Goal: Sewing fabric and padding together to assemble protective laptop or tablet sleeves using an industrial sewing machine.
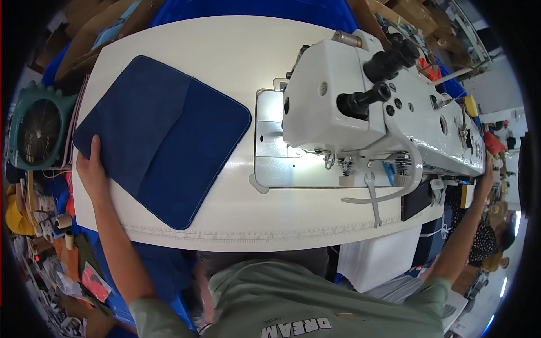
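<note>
A navy blue fabric panel (197, 135) with rounded corners and a pocket-like layer over its left part lies slanted on the white table (225, 45). My left hand (93, 172) grips its lower left edge, one digit resting on top and the others mostly hidden. To the panel's right stands a white sewing machine (338, 96), its lit metal bed plate (270, 135) apart from the fabric. My right hand (488, 168) reaches to the machine's far right end; its fingers are too small and covered to make out.
A wrench (372, 197) lies on the table below the machine head, beside a curved grey lever (372, 199). A printed ruler strip (225, 235) runs along the near edge. White sheets (377, 256) hang below at right. A green fan (39, 129) stands at far left.
</note>
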Tool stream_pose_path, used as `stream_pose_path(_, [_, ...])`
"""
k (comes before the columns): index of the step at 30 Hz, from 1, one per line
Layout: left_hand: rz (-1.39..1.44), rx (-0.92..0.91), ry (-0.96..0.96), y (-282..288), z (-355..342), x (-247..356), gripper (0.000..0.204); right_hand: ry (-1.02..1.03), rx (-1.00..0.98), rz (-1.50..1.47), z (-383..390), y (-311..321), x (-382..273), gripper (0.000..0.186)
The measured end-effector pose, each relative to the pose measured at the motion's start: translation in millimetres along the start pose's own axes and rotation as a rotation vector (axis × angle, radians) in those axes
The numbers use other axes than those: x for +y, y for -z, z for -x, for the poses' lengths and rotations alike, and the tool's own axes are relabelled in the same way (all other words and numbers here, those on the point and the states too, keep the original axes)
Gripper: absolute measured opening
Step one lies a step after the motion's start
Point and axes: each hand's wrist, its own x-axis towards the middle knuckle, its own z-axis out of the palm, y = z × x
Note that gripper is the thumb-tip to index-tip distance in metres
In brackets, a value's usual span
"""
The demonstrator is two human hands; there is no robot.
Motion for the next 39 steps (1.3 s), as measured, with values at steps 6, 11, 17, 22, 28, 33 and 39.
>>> stream_pose_path(6, [0.004,0.059,0.017,0.3,-7.3,-14.9,0.067,-0.572,0.453,-0.769,38.7,-38.4,-46.6,0.056])
stream_pose_path(11, [-0.134,0.313,-0.346,18.7,16.9,28.2,0.056,-0.474,-0.048,-0.538,-56.8,12.0,-85.1,0.055])
stream_pose_path(17, [-0.058,-0.523,-0.936,-74.1,148.6,174.6,0.034,-0.302,-0.254,-0.102,-91.4,25.2,-35.0,0.05])
stream_pose_path(22, [-0.037,-0.738,-0.725,-147.5,170.4,185.3,0.038,-0.455,-0.286,-0.502,-95.1,-5.3,-34.2,0.042])
stream_pose_path(28, [0.003,-0.608,-0.845,-167.8,182.0,173.9,0.018,-0.387,-0.293,-0.333,-100.0,-5.5,-18.9,0.044])
stream_pose_path(33, [-0.068,-0.538,-0.947,-161.1,186.4,170.2,0.013,-0.379,-0.292,-0.408,-101.7,11.2,-12.6,0.046])
stream_pose_path(39, [-0.06,-0.741,-0.653,-139.9,177.2,170.0,0.013,-0.364,-0.277,-0.345,-88.5,8.4,-53.5,0.046])
